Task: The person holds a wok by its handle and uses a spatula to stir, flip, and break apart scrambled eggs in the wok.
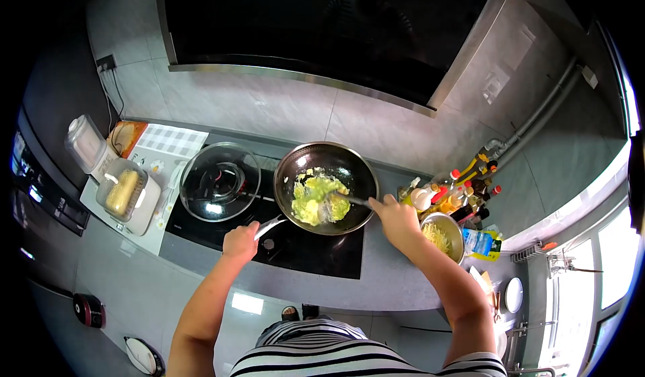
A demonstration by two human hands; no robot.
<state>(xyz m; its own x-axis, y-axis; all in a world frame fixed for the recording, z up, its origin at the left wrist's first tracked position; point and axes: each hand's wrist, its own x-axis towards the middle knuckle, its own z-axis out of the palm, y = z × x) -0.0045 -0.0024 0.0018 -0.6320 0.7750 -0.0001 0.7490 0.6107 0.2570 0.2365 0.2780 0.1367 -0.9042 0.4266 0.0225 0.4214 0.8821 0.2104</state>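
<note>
My left hand (240, 241) is closed around the handle (271, 226) of a dark wok (359, 169) that stands on the black cooktop (309, 259). Inside the wok lies a pile of yellow-green food pieces (310, 202), perhaps egg with vegetable. At the wok's right rim, my right hand (396, 220) grips a spatula (357, 201) by its handle. The spatula's far end reaches into the food and is blurred there. A metal bowl of pale yellow shreds (438, 236) stands just beside my right forearm.
A glass lid (201, 195) lies over the left burner. Several sauce bottles (463, 192) crowd the counter at the right, with a blue-and-yellow packet (480, 242) in front. On the left stands a white appliance (149, 209) with a clear container. A range hood (322, 27) hangs overhead.
</note>
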